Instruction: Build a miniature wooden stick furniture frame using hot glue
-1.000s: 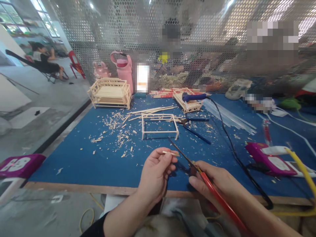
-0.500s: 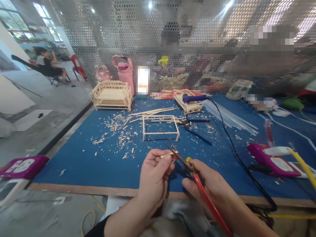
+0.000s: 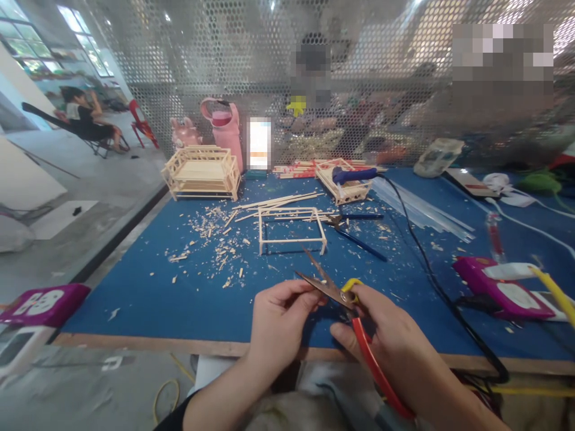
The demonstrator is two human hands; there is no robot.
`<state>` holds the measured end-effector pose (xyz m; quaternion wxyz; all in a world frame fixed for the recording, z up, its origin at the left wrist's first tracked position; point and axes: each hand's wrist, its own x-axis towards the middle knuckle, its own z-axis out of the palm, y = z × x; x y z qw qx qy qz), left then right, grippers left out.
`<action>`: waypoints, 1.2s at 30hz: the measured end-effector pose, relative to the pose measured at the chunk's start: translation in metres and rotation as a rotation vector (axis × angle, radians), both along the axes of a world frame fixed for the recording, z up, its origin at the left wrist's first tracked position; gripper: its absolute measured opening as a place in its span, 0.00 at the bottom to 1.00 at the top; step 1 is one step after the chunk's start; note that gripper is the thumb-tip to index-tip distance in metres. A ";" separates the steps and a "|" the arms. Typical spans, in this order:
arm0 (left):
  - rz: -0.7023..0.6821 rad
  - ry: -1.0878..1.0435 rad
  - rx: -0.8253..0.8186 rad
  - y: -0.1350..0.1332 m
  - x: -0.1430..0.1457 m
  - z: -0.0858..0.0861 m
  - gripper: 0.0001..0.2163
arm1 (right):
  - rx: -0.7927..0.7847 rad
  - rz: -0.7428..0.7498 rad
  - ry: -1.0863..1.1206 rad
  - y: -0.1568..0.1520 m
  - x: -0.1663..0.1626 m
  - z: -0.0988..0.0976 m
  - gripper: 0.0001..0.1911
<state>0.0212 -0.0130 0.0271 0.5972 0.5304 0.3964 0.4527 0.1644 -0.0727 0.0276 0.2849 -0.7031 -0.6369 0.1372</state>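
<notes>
My left hand (image 3: pixel 278 317) is closed in a pinch on a thin wooden stick; the fingers and scissors hide nearly all of it. In my right hand (image 3: pixel 395 335) is a pair of scissors (image 3: pixel 345 297) with a red handle and a yellow one. Their blades are spread and point up and left, right at my left fingertips. Beyond the hands, a small rectangular frame of wooden sticks (image 3: pixel 291 241) stands on the blue tabletop (image 3: pixel 171 305). Blue-handled pliers (image 3: pixel 359 236) lie to its right, jaws toward the frame.
A miniature wooden bench (image 3: pixel 202 173) stands at the back left, by a pink bottle (image 3: pixel 228 131). A blue glue gun (image 3: pixel 354 175) rests on another stick model, its black cable (image 3: pixel 417 251) running along the right. Wood scraps (image 3: pixel 224 251) litter the table; a perforated metal screen (image 3: pixel 251 60) rises behind.
The scissors' blades have opened wider and turned a little toward my left fingers. My left hand has rolled slightly, so the stick is now mostly out of sight.
</notes>
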 end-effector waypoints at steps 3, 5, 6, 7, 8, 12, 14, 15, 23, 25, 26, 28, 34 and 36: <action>-0.010 0.088 0.123 -0.001 -0.002 -0.001 0.07 | 0.033 0.038 -0.048 -0.002 0.005 -0.001 0.07; 0.005 0.138 0.183 -0.002 -0.003 -0.002 0.08 | 0.056 0.061 -0.079 -0.003 0.009 -0.003 0.09; 0.019 0.162 0.210 -0.002 -0.003 -0.002 0.09 | 0.071 0.070 -0.093 -0.004 0.011 -0.004 0.10; 0.035 0.185 0.238 -0.003 -0.004 -0.003 0.09 | 0.087 0.077 -0.106 -0.005 0.012 -0.005 0.11; 0.050 0.207 0.269 -0.003 -0.004 -0.003 0.09 | 0.108 0.080 -0.119 -0.006 0.012 -0.006 0.12; 0.100 0.315 0.417 -0.006 -0.006 -0.005 0.09 | 0.192 0.076 -0.178 -0.008 0.011 -0.009 0.16; 0.114 0.362 0.501 -0.008 -0.006 -0.005 0.10 | 0.230 0.066 -0.208 -0.007 0.009 -0.009 0.16; 0.115 0.373 0.550 -0.009 -0.007 -0.005 0.10 | 0.250 0.068 -0.216 -0.007 0.008 -0.010 0.14; 0.141 0.327 0.682 -0.005 -0.006 -0.007 0.09 | 0.006 0.065 -0.091 -0.005 0.010 -0.019 0.08; 0.149 0.333 0.654 -0.003 -0.005 -0.011 0.09 | -0.102 0.043 -0.039 -0.005 0.012 -0.022 0.06; 0.152 0.336 0.639 -0.003 -0.004 -0.013 0.09 | -0.136 0.032 -0.014 -0.005 0.012 -0.023 0.04; 0.159 0.335 0.614 -0.003 -0.003 -0.016 0.09 | -0.179 0.009 0.018 -0.004 0.011 -0.023 0.03; 0.071 0.272 0.378 -0.002 -0.004 -0.006 0.06 | -0.235 -0.083 -0.021 -0.002 0.006 -0.010 0.03; -0.076 0.231 0.217 0.001 -0.007 0.000 0.08 | -0.267 -0.092 -0.071 0.000 0.007 -0.004 0.04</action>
